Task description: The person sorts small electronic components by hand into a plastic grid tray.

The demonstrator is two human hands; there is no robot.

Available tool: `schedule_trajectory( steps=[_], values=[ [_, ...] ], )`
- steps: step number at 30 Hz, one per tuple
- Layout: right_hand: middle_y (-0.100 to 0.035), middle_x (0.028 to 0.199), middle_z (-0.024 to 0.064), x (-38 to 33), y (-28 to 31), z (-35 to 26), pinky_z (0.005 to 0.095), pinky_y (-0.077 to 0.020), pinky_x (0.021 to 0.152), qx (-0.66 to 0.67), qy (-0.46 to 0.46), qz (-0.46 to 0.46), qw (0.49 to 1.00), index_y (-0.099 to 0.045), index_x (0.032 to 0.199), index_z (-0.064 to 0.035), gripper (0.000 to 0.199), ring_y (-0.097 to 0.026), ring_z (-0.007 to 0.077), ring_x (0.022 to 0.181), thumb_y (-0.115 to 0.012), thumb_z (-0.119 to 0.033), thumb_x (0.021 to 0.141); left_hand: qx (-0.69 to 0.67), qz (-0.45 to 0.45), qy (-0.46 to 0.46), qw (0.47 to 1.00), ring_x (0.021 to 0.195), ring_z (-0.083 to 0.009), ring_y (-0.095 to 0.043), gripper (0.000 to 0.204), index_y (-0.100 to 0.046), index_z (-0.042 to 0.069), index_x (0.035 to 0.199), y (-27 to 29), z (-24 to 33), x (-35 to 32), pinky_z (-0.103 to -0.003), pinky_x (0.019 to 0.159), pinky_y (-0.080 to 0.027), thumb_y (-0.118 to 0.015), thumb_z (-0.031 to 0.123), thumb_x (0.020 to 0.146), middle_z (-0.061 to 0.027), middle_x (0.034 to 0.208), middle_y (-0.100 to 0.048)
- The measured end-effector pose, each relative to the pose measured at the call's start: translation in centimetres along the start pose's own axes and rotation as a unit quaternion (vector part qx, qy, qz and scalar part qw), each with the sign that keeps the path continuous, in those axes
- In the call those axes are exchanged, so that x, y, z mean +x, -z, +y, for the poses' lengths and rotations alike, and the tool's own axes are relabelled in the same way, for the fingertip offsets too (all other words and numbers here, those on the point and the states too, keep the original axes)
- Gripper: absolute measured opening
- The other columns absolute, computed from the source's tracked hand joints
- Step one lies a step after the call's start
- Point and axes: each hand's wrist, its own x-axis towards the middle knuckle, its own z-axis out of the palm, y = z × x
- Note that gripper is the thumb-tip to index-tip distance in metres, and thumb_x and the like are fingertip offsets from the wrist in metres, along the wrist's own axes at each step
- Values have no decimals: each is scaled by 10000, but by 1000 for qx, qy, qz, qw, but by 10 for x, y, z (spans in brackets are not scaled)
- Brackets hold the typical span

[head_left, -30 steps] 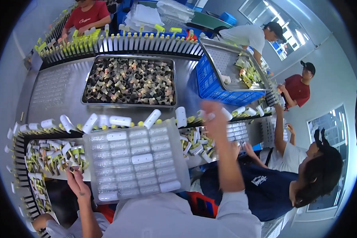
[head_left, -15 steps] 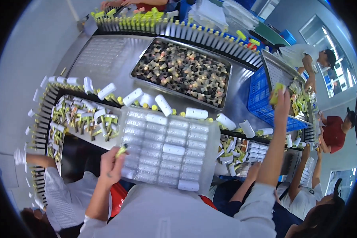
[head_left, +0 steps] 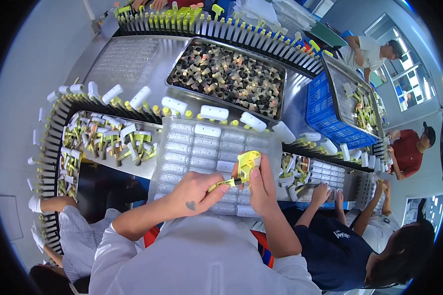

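Pale walls (head_left: pixel 29 98) bend around a steel worktop (head_left: pixel 295 86), where a shallow metal tray (head_left: pixel 283 93) full of small dark and pale pieces sits near a blue crate (head_left: pixel 322 105). Closer to the wearer, white-headed sticks (head_left: pixel 214 113) stand along a black slotted rack (head_left: pixel 47 147), probably so that each one keeps its own place.

Both hands meet in front of the wearer's body, above a clear compartmented tray (head_left: pixel 178 147) with white oblong pieces (head_left: pixel 207 130) in some of its hollows (what bears the tray's near edge is hidden). Working over it likely keeps the small parts close and in plain view.

Between the thumb and fingers of the left hand (head_left: pixel 197 194), pinched together, is a thin lime-green stem (head_left: pixel 230 182). Its long axis runs left to right, rising slightly, with its dark end (head_left: pixel 237 181) pointing toward the right hand (head_left: pixel 263 191). That hand's thumb and fingers are clamped on a yellow piece (head_left: pixel 249 160), broad end up and away from the wearer, its length running roughly fore and aft, at a steep angle to the stem. The double grip seems meant to steady one part against the other; whether stem and yellow piece are joined, or merely touching, I cannot tell.
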Motion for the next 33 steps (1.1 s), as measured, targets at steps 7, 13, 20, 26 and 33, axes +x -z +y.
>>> schedule_trajectory(
  steps=[7,13,20,26,33],
  values=[
    [-595,1005,178,-21,-18,-1,389,-490,749,-268,35,-6,963,-355,1235,10,381,-622,320,843,-507,-189,947,51,-26,13,998,525,-343,-557,231,-522,22,775,7,-10,-14,-420,463,-410,-580,206,903,-142,585,-547],
    [-591,992,224,-57,-40,10,440,-487,717,-241,-80,23,967,-293,1260,20,438,-622,388,841,-526,-121,916,96,-90,-14,991,526,-332,-568,216,-552,18,808,2,-14,-34,-418,464,-437,-590,213,893,-128,614,-574],
    [-545,1099,221,-59,-40,4,429,-456,807,-185,-159,-4,970,-264,1273,14,420,-585,378,939,-475,-126,938,72,-143,-33,987,508,-325,-578,203,-580,34,844,-2,-23,-29,-425,460,-447,-596,232,888,-112,619,-586],
    [-553,1110,129,-77,16,4,350,-449,851,-459,17,71,885,-541,1101,-35,283,-523,324,1039,-625,-109,841,-66,-2,122,990,504,-168,-467,351,-575,22,800,4,-56,-41,-327,483,-372,-479,314,969,-62,573,-479],
    [-566,989,81,-103,27,27,362,-462,818,-630,-34,-34,775,-562,1051,-72,384,-548,266,943,-712,-58,698,-132,79,177,972,541,-72,-404,366,-580,13,772,21,-57,-35,-267,504,-340,-466,293,978,-8,565,-446]
  ],
)
